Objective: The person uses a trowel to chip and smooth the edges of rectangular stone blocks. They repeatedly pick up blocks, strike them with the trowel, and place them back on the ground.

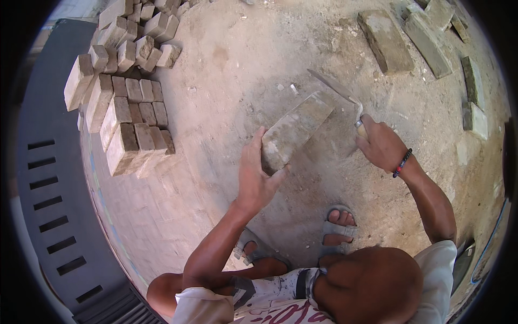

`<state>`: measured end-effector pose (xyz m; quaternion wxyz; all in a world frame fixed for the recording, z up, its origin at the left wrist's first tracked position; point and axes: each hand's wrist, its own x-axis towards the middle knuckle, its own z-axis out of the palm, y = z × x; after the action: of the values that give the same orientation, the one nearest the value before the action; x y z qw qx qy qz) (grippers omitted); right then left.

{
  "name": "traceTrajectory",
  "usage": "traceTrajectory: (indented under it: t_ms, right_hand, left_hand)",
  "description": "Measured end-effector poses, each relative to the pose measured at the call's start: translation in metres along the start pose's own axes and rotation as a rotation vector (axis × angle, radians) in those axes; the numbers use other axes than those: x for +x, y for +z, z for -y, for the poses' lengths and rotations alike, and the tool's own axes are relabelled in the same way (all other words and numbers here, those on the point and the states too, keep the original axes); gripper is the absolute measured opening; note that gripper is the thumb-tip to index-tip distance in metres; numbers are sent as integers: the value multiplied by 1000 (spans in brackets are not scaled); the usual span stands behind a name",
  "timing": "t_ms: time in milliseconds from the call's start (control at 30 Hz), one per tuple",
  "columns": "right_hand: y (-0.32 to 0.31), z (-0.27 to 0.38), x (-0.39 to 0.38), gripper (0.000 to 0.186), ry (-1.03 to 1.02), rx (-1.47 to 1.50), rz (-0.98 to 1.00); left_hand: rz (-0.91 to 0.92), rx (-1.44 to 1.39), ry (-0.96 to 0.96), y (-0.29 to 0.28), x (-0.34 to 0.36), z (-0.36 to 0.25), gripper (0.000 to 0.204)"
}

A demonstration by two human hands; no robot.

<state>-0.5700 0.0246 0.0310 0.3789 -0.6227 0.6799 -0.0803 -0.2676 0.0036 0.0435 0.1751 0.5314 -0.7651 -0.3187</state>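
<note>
My left hand grips the near end of a long grey-brown concrete block, thumb on one side and fingers on the other. The block slants away to the right, and its upper face looks dusty and rough. In my right hand is a trowel, its handle wrapped by my fingers. The trowel's narrow metal blade points up and left, just beyond the far end of the block. From this angle I cannot tell whether blade and block touch.
Stacked paving bricks stand at the left, with a looser heap behind them. Several larger blocks lie at the far right. A dark slotted metal panel borders the left side. My sandalled foot rests on the dusty ground close by.
</note>
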Motion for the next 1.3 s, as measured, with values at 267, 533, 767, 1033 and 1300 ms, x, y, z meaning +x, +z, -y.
traceTrajectory:
  t_ms: [267,533,767,1033,1300]
  right_hand:
    - [18,66,-76,32,-320,84,193]
    - [18,54,-61,34,-329,62,6]
    - [29,-24,-8,33,14,42,-88]
    - [45,18,-31,39,-75,793,-184]
    - [59,1,-12,38,5,761,-12]
  left_hand:
    - [68,70,98,2,-3,34,93]
    - [-30,-56,-76,1,-6,10,82]
    - [30,-194,-127,-3,-9,41,79]
    - [-18,-179,-255,6,-14,126,79]
    - [304,-324,-199,-28,-4,144,92]
